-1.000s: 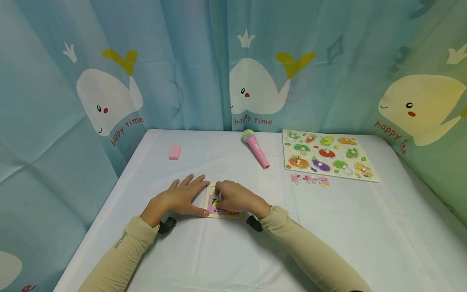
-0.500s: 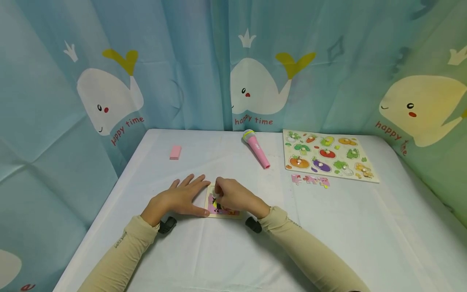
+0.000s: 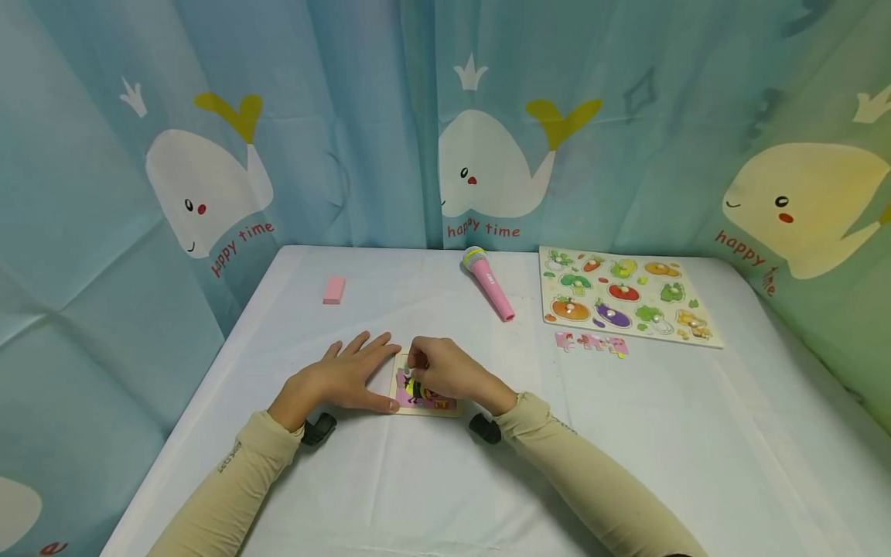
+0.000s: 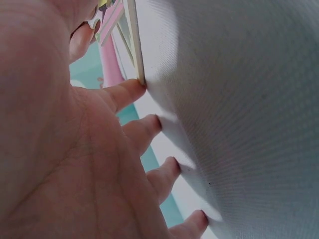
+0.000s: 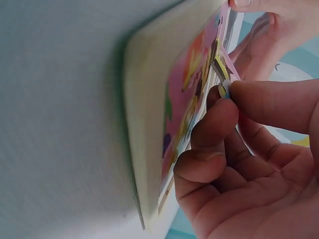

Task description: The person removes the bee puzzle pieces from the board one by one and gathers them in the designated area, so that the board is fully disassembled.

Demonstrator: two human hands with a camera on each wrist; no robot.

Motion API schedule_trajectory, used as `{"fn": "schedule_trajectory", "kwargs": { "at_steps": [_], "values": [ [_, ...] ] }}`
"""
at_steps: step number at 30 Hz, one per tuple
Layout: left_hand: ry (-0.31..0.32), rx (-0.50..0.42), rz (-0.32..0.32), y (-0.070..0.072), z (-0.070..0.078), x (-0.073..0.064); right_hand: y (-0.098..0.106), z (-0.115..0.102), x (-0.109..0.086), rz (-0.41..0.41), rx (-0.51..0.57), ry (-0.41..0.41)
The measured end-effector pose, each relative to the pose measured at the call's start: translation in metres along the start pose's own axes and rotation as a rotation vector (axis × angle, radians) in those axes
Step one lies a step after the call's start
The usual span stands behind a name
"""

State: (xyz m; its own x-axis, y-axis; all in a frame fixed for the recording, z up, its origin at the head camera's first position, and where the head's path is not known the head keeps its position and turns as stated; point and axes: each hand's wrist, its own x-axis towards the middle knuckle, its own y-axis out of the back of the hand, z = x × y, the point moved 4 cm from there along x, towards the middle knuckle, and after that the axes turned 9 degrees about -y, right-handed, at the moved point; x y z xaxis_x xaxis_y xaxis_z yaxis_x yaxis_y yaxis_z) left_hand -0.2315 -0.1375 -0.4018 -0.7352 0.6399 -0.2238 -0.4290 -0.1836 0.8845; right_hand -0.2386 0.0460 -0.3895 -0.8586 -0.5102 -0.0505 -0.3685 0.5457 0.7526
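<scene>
A small wooden jigsaw board (image 3: 430, 413) with a pale frame and a pink bee picture lies flat before the person. My left hand (image 3: 348, 379) spreads its fingers on the table, with the index fingertip (image 4: 137, 85) and the thumb at the board's left edge. Over the board's upper part, my right hand (image 3: 452, 371) pinches a jigsaw piece (image 5: 225, 88) between thumb and index finger. The piece stands tilted up from the picture, and its pink face (image 4: 110, 22) also shows in the left wrist view. Part of the picture is hidden under the right hand.
Several loose pink jigsaw pieces (image 3: 592, 343) lie at right, below a vegetable peg puzzle (image 3: 696, 303). A pink toy microphone (image 3: 491, 289) lies behind the hands. A pink block (image 3: 334, 291) sits at back left. A whale-print curtain (image 3: 390, 155) surrounds the white table (image 3: 390, 495).
My right hand has shifted slightly up and away from the board's lower part, baring more of the bee picture. The left hand has stayed in place.
</scene>
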Motion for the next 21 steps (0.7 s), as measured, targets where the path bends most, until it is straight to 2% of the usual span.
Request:
{"fn": "schedule_trajectory", "kwargs": {
  "at_steps": [11,16,21],
  "values": [
    [-0.001,0.001,-0.002,-0.001,-0.001,0.0,-0.002,0.003,0.002,0.003,0.045,-0.077],
    [-0.002,0.004,-0.008,0.0,0.001,0.0,0.0,0.007,0.003,-0.01,0.113,-0.158],
    [-0.006,0.004,-0.005,0.0,0.0,0.001,0.0,0.011,0.003,-0.032,0.229,-0.192]
  ]
}}
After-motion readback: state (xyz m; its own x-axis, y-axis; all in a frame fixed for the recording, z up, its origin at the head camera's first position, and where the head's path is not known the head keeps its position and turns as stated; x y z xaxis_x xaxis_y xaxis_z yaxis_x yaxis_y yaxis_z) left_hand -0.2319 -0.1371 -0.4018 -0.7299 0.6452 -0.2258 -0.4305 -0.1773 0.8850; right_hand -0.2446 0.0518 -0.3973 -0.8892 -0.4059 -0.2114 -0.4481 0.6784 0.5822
